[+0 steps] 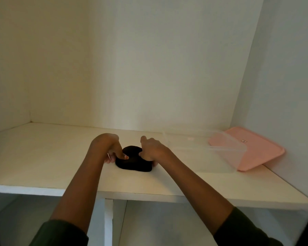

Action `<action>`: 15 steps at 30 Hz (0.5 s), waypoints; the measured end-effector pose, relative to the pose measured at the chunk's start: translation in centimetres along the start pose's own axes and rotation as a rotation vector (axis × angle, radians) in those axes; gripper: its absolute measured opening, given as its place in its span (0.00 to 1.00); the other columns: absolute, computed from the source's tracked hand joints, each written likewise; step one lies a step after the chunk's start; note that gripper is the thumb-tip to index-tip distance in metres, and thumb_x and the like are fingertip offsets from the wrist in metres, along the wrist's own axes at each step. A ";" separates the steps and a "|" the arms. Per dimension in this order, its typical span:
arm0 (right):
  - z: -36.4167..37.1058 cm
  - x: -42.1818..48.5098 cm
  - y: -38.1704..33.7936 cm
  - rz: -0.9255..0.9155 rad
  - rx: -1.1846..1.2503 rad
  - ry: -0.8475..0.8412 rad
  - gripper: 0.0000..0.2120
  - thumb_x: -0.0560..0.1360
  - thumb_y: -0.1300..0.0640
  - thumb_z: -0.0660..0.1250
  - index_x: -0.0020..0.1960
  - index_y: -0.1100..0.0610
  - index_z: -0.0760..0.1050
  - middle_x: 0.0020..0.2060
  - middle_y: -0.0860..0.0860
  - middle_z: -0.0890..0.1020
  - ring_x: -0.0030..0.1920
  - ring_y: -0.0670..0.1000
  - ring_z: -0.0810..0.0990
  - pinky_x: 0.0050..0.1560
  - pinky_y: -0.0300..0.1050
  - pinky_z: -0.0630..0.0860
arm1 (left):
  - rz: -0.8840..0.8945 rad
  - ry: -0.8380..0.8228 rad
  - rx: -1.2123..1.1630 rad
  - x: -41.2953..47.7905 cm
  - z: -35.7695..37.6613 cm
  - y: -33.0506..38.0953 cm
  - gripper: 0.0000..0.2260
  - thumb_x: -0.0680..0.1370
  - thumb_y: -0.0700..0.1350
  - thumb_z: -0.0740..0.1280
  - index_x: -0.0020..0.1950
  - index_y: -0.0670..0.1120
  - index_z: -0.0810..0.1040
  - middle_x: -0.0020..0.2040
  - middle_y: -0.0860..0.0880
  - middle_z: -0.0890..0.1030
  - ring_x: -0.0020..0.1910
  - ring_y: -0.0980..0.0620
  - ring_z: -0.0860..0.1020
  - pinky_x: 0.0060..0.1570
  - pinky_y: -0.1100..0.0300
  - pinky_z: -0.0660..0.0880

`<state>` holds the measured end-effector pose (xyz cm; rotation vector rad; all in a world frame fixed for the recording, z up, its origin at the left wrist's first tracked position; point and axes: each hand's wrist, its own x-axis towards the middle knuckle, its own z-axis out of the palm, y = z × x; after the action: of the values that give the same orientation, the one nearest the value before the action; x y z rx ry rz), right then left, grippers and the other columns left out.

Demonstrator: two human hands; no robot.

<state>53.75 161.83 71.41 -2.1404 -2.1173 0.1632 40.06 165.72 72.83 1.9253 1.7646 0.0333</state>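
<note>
A small black folded cloth item (133, 161) lies on the white shelf (52, 157), near its middle. My left hand (112, 149) grips its left edge, thumb on top and fingers curled under the side. My right hand (150, 148) holds the right edge the same way, fingers tucked beneath. Both forearms reach in from below, in dark green sleeves.
A clear plastic box (203, 150) sits just right of the hands, resting partly on a pink lid (256, 153) against the right wall. White walls close the shelf at the back and sides. A divider (108, 222) splits the lower compartments.
</note>
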 end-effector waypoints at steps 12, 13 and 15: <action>-2.4 -0.1 -0.1 -0.020 0.377 0.310 0.28 0.75 0.58 0.67 0.69 0.62 0.57 0.58 0.62 0.76 0.54 0.59 0.78 0.45 0.48 0.72 | 0.263 0.153 -0.655 -0.8 -2.0 -2.0 0.08 0.69 0.41 0.75 0.41 0.40 0.77 0.29 0.46 0.83 0.29 0.52 0.83 0.30 0.65 0.80; -3.3 -0.1 0.0 -0.029 0.393 0.372 0.28 0.74 0.58 0.67 0.68 0.60 0.57 0.57 0.61 0.76 0.55 0.61 0.78 0.47 0.49 0.74 | 0.304 0.186 -0.735 -1.2 -2.4 -1.7 0.08 0.69 0.41 0.75 0.42 0.40 0.77 0.28 0.47 0.83 0.28 0.53 0.83 0.29 0.66 0.79; -5.4 -0.4 0.6 -0.046 0.470 0.472 0.26 0.73 0.59 0.67 0.67 0.58 0.59 0.56 0.59 0.77 0.55 0.61 0.78 0.48 0.49 0.74 | 0.383 0.221 -0.828 -1.9 -3.0 -0.6 0.08 0.70 0.42 0.74 0.44 0.41 0.78 0.27 0.48 0.83 0.27 0.55 0.83 0.30 0.68 0.79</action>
<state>55.18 161.31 76.63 -1.6587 -1.6574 0.1202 38.13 165.00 75.76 1.6082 1.1723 0.9792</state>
